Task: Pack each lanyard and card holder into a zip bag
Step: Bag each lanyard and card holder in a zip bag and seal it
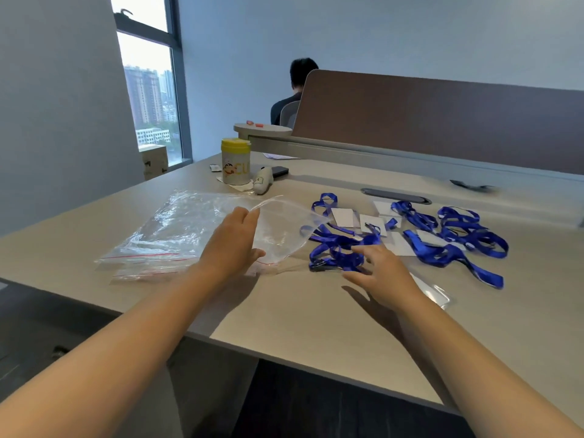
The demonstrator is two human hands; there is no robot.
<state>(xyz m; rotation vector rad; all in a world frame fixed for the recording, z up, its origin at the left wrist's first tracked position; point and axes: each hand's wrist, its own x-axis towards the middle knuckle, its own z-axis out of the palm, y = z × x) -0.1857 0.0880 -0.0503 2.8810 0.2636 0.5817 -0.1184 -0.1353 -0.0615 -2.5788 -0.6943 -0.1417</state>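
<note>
- The left hand (235,245), at centre frame, holds a clear plastic zip bag with a red seal line (284,229) lifted off the beige desk (316,327); the thumb is on the near side of the bag and the fingers are behind it.
- The right hand (384,273), right of centre, reaches with fingers spread and loosely bent onto a tangled blue ribbon lanyard (339,251); I cannot tell whether it has closed on the ribbon yet.
- More blue lanyards (467,235) and white card holders (343,217) lie scattered toward the right of the frame; a stack of spare clear zip bags (164,235) lies at left.
- To do this step well, I judge: gather one lanyard's loops into a compact bundle together with its card holder, checking no neighbouring ribbon is snagged.
- Keep the bag's mouth held wide and turned toward the right hand, so the bundle slides in without catching the seal.
</note>
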